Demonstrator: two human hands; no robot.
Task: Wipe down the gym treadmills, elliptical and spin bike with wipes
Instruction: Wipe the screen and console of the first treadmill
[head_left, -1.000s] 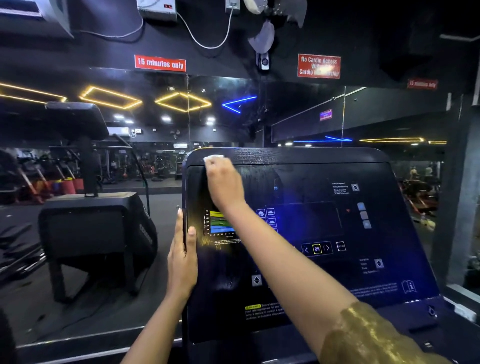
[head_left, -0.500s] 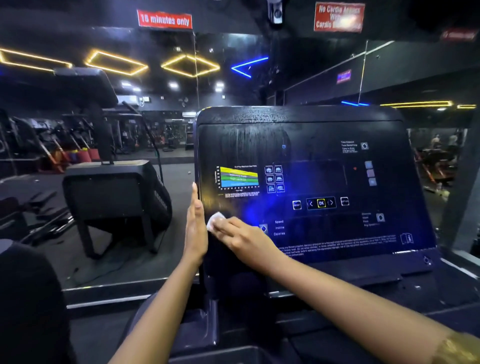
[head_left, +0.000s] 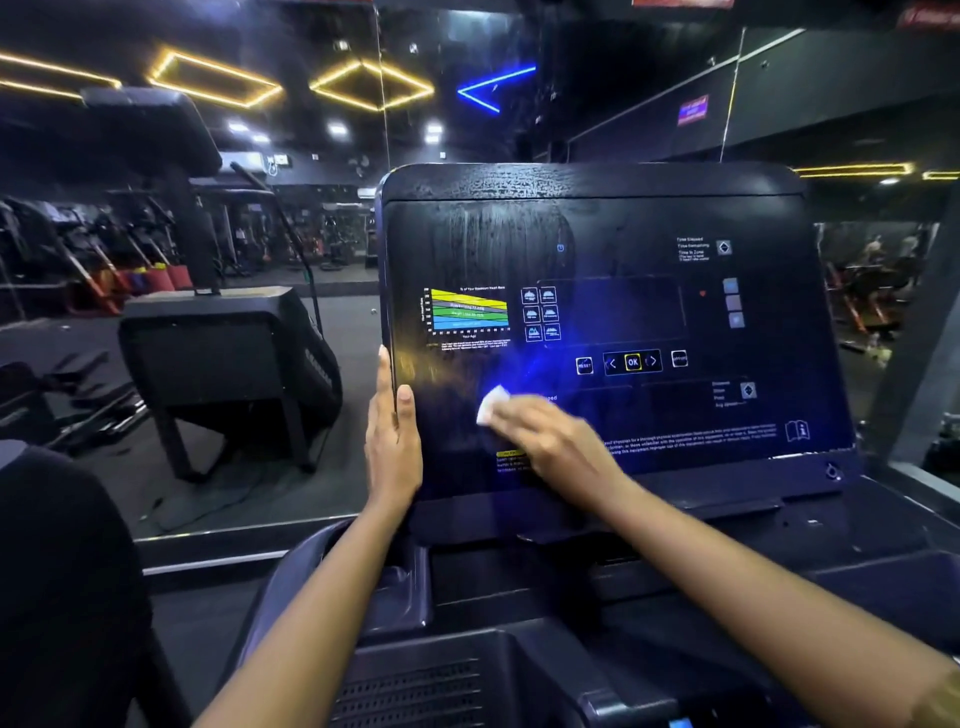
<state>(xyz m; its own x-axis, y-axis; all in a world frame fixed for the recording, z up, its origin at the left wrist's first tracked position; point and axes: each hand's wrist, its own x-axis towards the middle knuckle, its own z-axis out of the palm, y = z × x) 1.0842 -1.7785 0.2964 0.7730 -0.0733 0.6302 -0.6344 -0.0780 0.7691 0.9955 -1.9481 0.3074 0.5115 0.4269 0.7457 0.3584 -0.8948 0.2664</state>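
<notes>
The treadmill console stands tilted back, straight ahead, with its dark glossy face lit by a blue glare near the middle. The right hand lies on the lower left part of that face. Its grip is flat: the fingers stretch out over a small white wipe and press it against the panel. A corner of the wipe pokes out past the fingertips, up and to the left. The hand and the wipe are blurred, so I cannot tell where the thumb sits.

The left hand braces the console's left edge. Its grip is wide, with the fingers straight and pointing up along the side of the frame, and the thumb rests on the front face just inside the edge. The two hands are near each other but apart.

Above the wipe, a coloured heart-rate chart glows yellow, green and blue. To the right of the wipe, and a little higher, is a yellow OK button between two arrow keys. Damp vertical streaks show on the upper left of the panel. Behind the console, yellow neon frames and a blue neon angle shine in the dark gym.
</notes>
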